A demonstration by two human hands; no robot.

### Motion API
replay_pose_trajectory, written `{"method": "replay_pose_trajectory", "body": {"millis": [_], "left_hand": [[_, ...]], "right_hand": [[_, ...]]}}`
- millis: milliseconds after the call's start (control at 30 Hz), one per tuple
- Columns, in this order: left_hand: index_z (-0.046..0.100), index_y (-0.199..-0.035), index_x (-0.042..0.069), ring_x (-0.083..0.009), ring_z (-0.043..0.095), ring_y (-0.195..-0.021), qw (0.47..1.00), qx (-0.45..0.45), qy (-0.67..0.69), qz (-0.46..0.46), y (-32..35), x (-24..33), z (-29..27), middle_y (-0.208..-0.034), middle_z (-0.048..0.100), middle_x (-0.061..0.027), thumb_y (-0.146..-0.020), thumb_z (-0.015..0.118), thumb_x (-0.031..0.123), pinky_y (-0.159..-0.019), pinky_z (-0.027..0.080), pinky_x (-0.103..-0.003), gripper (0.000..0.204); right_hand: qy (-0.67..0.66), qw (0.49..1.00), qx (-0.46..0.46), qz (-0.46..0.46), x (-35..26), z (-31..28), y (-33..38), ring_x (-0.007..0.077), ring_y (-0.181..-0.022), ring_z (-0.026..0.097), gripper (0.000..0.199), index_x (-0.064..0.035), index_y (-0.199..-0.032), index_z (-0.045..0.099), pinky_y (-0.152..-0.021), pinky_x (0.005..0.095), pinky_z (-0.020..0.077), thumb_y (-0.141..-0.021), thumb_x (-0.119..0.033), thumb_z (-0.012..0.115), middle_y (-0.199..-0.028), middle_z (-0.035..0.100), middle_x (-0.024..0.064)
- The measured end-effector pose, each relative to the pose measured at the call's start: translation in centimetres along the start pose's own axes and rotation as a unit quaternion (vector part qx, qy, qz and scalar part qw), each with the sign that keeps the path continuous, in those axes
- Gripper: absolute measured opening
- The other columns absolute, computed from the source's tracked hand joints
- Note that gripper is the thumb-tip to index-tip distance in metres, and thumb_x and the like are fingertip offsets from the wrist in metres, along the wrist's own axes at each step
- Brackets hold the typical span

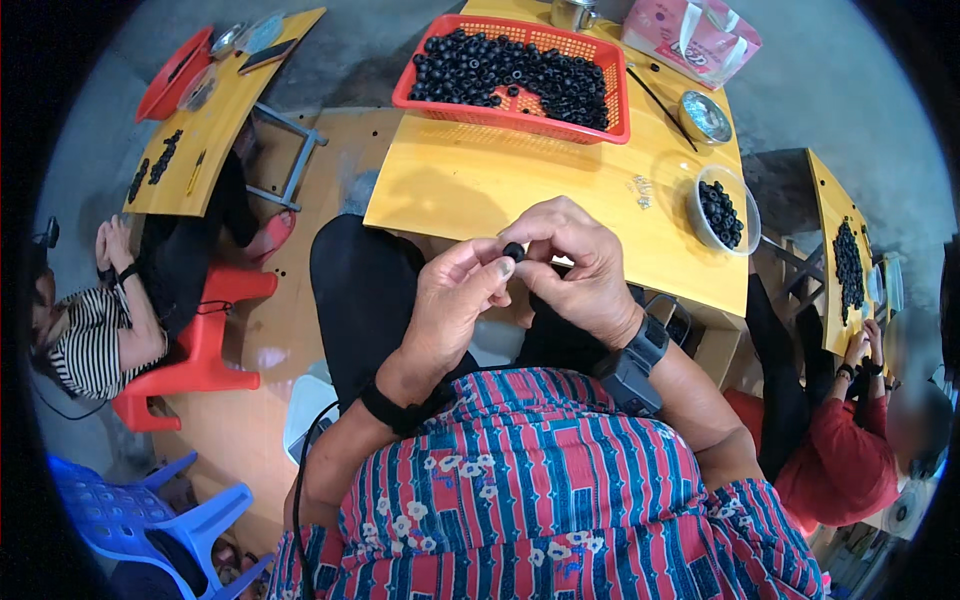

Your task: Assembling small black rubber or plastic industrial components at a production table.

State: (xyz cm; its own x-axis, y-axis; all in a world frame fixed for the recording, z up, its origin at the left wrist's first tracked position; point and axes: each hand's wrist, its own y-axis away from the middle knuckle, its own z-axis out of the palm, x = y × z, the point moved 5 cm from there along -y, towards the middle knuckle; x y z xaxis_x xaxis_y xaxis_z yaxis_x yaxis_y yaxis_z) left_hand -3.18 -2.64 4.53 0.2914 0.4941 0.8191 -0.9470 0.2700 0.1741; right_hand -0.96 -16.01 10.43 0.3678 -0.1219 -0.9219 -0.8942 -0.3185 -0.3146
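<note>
A small round black part [514,251], like a ring or bead, is pinched between my two hands just off the table's near edge. My left hand [455,295] grips it with thumb and forefinger. From the other side, the fingers of my right hand [575,262] close on it too. Ahead on the yellow table [450,180] stands a red plastic basket [520,123] with many similar black parts. To the right, a clear round tub [752,215] holds more of them. Tiny light-coloured pieces [642,190] lie in a small cluster left of the tub.
A metal bowl [705,117], a thin black stick [660,108], a metal cup [573,14] and a pink bag [690,40] stand or lie at the far right. Two other people sit at yellow tables left and right. A blue chair [170,515] is at lower left, near a red stool [200,345].
</note>
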Motion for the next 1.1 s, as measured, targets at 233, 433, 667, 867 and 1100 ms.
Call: {"method": "replay_pose_trajectory", "body": {"millis": [233, 433, 667, 867, 1100], "left_hand": [[0.058, -0.103, 0.002, -0.0031, 0.051, -0.067, 1.000, 0.006, -0.016, -0.016, -0.1, 0.2, -1.0, -0.076, 0.055, 0.0022, -0.090, 0.058, 0.012, -0.059, 0.040, -0.018, 0.016], [0.054, -0.109, 0.002, -0.0058, 0.048, -0.070, 0.997, -0.051, -0.012, -0.051, -0.3, 0.1, -0.4, -0.084, 0.054, 0.0010, -0.094, 0.049, 0.009, -0.067, 0.045, -0.024, 0.017], [0.053, -0.107, 0.003, -0.0069, 0.049, -0.070, 0.995, -0.047, 0.036, -0.077, -1.1, -1.0, -0.4, -0.084, 0.054, 0.0000, -0.094, 0.050, 0.011, -0.068, 0.046, -0.024, 0.016], [0.052, -0.097, 0.005, -0.0083, 0.050, -0.071, 0.996, -0.060, -0.019, -0.071, -1.3, -1.1, -1.0, -0.084, 0.054, -0.0026, -0.094, 0.049, 0.011, -0.068, 0.046, -0.025, 0.007], [0.054, -0.096, 0.004, -0.0070, 0.053, -0.071, 0.993, -0.068, -0.054, -0.079, -1.5, -1.5, -0.8, -0.084, 0.058, -0.0030, -0.093, 0.051, 0.008, -0.068, 0.046, -0.022, 0.006]], "right_hand": [[0.076, 0.992, -0.050, -0.088, -0.6, 0.4, -0.2, 0.0249, -0.082, 0.060, 0.030, -0.0063, -0.100, 0.065, -0.073, 0.0327, 0.0497, -0.072, 0.004, 0.063, -0.084, 0.060, 0.0090], [0.100, 0.992, -0.052, -0.063, 0.7, 0.1, 0.8, 0.0217, -0.081, 0.060, 0.029, -0.0075, -0.104, 0.066, -0.074, 0.0313, 0.0499, -0.076, -0.002, 0.068, -0.085, 0.060, 0.0068], [0.148, 0.984, 0.004, -0.101, 0.9, -1.8, 0.7, 0.0240, -0.076, 0.062, 0.015, -0.0074, -0.089, 0.065, -0.068, 0.0320, 0.0514, -0.074, -0.008, 0.070, -0.080, 0.060, 0.0081], [0.443, 0.881, 0.161, 0.053, 6.4, -10.6, 0.1, 0.0326, -0.075, 0.061, 0.016, -0.0068, -0.091, 0.066, -0.068, 0.0414, 0.0500, -0.075, -0.007, 0.065, -0.089, 0.059, 0.0133], [0.570, 0.799, 0.113, 0.156, 8.9, -12.8, -0.7, 0.0324, -0.078, 0.062, 0.014, -0.0072, -0.090, 0.068, -0.070, 0.0416, 0.0511, -0.079, -0.012, 0.060, -0.091, 0.060, 0.0129]]}}
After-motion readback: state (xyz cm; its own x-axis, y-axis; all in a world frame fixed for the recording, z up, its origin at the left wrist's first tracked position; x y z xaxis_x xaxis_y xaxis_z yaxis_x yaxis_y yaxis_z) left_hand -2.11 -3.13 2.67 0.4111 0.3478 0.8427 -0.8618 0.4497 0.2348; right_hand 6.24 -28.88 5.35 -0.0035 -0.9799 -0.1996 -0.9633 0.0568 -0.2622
